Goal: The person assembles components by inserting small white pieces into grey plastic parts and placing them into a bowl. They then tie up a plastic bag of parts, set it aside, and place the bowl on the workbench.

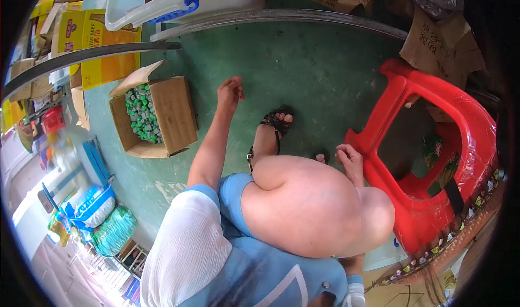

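Note:
My left hand [231, 95] hangs over the green floor, to the right of an open cardboard box [176, 115]. Its fingers are loosely bent and apart, and nothing shows in them. Many small green and grey pieces [143, 115] fill the lower part of that box; their kind is too small to make out. Beyond my bent knee, my right hand [351, 163] is close to the leg of a red plastic chair or stool [374, 139]. Its fingers are slightly curled, with no object visible between them; the wrist is partly hidden by my leg.
A curved metal bar [281, 15] crosses the far side, with a clear plastic bin [184, 9] with a blue handle behind it. Yellow cartons [108, 47] stand far left; bagged packs [114, 230] lie at left. Torn cardboard [441, 50] sits far right. My sandalled foot [277, 122] rests ahead.

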